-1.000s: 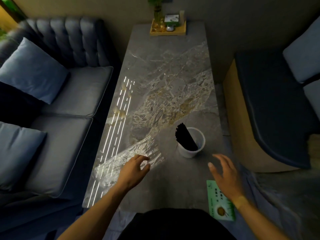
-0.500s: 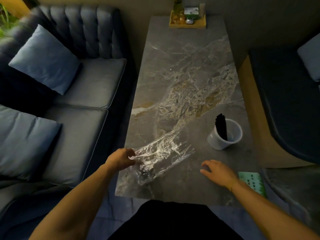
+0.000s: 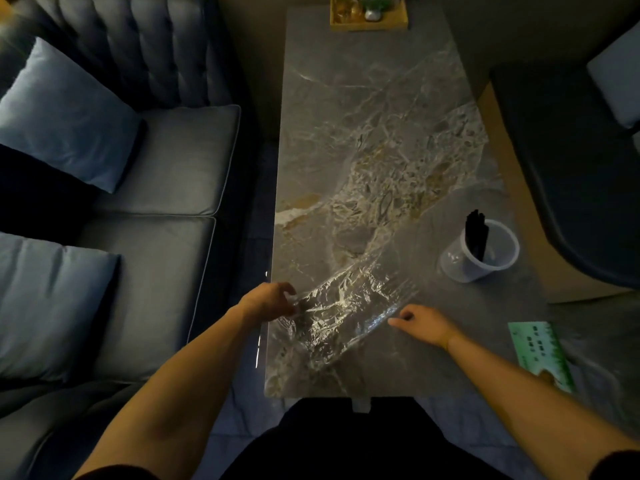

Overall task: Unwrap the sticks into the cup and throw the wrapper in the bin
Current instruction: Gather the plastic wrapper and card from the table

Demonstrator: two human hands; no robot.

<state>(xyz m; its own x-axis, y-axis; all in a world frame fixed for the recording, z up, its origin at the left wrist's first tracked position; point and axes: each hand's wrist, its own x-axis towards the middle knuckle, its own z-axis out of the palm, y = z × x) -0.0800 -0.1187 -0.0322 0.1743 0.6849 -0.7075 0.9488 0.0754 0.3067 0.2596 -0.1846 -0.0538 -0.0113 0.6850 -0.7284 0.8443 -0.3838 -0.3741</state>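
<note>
A: Right hand [image 3: 424,323] has slid in twd the wrapper [image 3: 349,315] since the earlier frame; fingertips now at its near edge, curled loose, grip can't be told.

B: Left hand [image 3: 268,301]?

A: Fingers pinched shut on the wrapper's left end, which lies crumpled on the table [image 3: 363,98] betw. both hands.

B: Sticks [image 3: 477,237]?

A: Upright in the cup [image 3: 481,252], well beyond the right fingertips. Unwrapping looks done; step in hand: gathering. Next move prob. needs bunching the film, then finding the bin, not in view.
</note>
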